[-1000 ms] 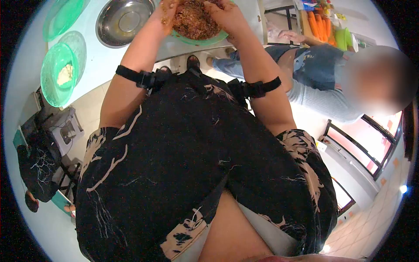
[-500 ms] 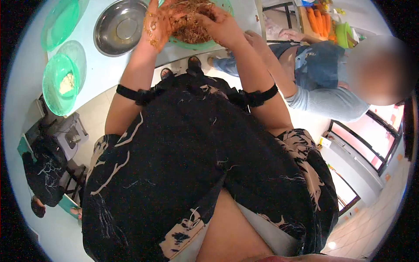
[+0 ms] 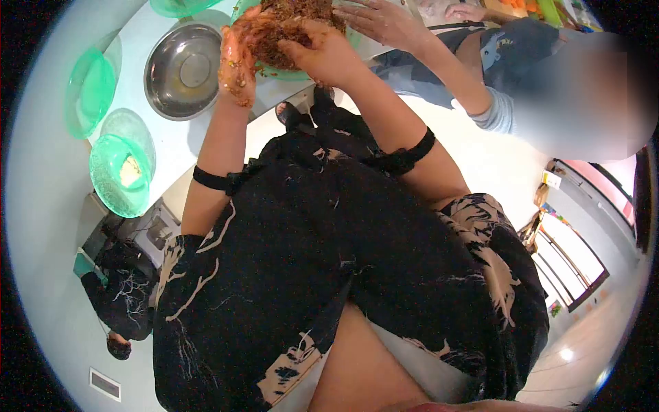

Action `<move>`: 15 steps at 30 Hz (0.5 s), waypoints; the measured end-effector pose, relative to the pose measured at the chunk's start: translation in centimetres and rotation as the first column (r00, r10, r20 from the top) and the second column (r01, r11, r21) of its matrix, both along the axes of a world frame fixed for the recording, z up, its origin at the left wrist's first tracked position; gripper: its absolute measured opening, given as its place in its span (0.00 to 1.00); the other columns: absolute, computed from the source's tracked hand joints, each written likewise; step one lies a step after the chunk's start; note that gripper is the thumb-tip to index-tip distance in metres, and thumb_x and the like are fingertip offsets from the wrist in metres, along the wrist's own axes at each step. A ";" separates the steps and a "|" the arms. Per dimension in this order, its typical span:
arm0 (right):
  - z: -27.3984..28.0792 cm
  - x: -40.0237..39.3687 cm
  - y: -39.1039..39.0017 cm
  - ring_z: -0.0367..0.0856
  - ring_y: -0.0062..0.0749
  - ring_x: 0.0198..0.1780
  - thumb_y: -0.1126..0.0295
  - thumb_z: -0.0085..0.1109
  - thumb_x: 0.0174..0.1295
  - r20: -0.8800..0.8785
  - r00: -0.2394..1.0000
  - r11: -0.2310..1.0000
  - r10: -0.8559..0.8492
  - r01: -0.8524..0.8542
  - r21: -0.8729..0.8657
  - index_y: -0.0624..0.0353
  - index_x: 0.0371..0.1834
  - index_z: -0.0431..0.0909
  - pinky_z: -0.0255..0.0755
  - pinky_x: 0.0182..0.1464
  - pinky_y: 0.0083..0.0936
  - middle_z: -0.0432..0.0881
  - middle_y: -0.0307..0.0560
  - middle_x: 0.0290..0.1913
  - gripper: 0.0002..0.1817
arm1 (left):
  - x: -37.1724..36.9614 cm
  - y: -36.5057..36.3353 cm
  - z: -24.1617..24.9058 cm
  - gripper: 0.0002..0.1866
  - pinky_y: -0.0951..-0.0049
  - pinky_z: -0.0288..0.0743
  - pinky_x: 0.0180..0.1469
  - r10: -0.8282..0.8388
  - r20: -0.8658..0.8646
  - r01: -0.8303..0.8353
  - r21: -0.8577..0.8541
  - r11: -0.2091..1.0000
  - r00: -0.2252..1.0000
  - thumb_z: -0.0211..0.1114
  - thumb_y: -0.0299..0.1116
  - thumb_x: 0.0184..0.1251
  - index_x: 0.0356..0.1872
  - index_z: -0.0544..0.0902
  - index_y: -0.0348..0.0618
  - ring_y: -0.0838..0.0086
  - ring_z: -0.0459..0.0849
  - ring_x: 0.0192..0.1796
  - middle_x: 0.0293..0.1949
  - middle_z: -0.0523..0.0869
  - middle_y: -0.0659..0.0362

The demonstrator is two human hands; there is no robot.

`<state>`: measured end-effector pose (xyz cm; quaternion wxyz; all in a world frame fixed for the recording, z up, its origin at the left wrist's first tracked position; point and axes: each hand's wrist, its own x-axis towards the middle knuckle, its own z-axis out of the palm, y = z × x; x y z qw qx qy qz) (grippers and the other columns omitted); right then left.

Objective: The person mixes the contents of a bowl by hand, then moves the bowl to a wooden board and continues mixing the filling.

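Over one green bowl (image 3: 288, 74) at the top of the head view, two bare hands worked at a single heap of brown mixture (image 3: 298, 15); the left hand (image 3: 237, 58), smeared with it, was loosely unfolded, its fingers spread against the heap; the right hand (image 3: 317, 51) had its fingers bent into the heap, though whether they were clenched on any of it could not be told. Three more green bowls stood to the left, an upper one (image 3: 180, 5) cut by the frame, a middle one (image 3: 93, 93) and a lower one (image 3: 103, 180) with one pale lump (image 3: 129, 170) in it; a single steel bowl (image 3: 184, 72) sat between them and the hands. Two black straps circled the forearms; one nearby person's hand (image 3: 386, 24) reached in close beside the right hand, and another bare hand (image 3: 467, 12) lay farther right, near some orange pieces (image 3: 511, 5). Hands and fingers hid part of the heap; the frame cut off the far rim; a dark patterned shirt (image 3: 329, 261) filled the middle, and one person in black (image 3: 127, 295) showed at lower left.
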<state>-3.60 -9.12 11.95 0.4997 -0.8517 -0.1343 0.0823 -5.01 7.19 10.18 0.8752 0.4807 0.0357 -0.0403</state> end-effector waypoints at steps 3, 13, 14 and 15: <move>1.3 -0.4 0.3 0.81 0.50 0.47 0.57 0.62 0.60 0.020 0.998 0.996 0.052 -0.051 -0.071 0.59 0.51 0.78 0.74 0.50 0.37 0.83 0.58 0.45 0.21 | -0.5 -0.2 0.9 0.38 0.57 0.61 0.68 0.043 -0.093 -0.043 0.006 0.999 0.995 0.36 0.64 0.73 0.67 0.68 0.43 0.58 0.71 0.65 0.64 0.74 0.50; 2.7 1.6 -0.5 0.81 0.54 0.47 0.48 0.57 0.59 -0.005 0.991 0.886 0.132 -0.121 -0.447 0.54 0.54 0.75 0.74 0.49 0.48 0.82 0.61 0.42 0.26 | -0.8 -1.3 4.5 0.39 0.57 0.64 0.65 0.133 -0.227 -0.076 0.241 0.967 0.965 0.39 0.67 0.70 0.68 0.66 0.44 0.58 0.73 0.63 0.64 0.73 0.49; 2.7 1.7 -0.4 0.81 0.55 0.48 0.49 0.57 0.58 -0.002 0.990 0.895 0.140 -0.127 -0.428 0.55 0.54 0.75 0.74 0.50 0.48 0.82 0.61 0.43 0.26 | -0.8 -1.2 4.5 0.39 0.57 0.64 0.64 0.146 -0.215 -0.088 0.258 0.962 0.966 0.40 0.67 0.70 0.68 0.66 0.45 0.58 0.73 0.63 0.64 0.73 0.49; 2.9 1.9 -0.6 0.80 0.57 0.49 0.50 0.58 0.57 0.005 0.989 0.902 0.146 -0.131 -0.411 0.56 0.53 0.75 0.74 0.51 0.49 0.82 0.62 0.45 0.26 | -0.8 -1.3 4.6 0.39 0.57 0.64 0.64 0.158 -0.198 -0.100 0.273 0.957 0.967 0.40 0.67 0.70 0.68 0.66 0.45 0.58 0.73 0.63 0.64 0.72 0.49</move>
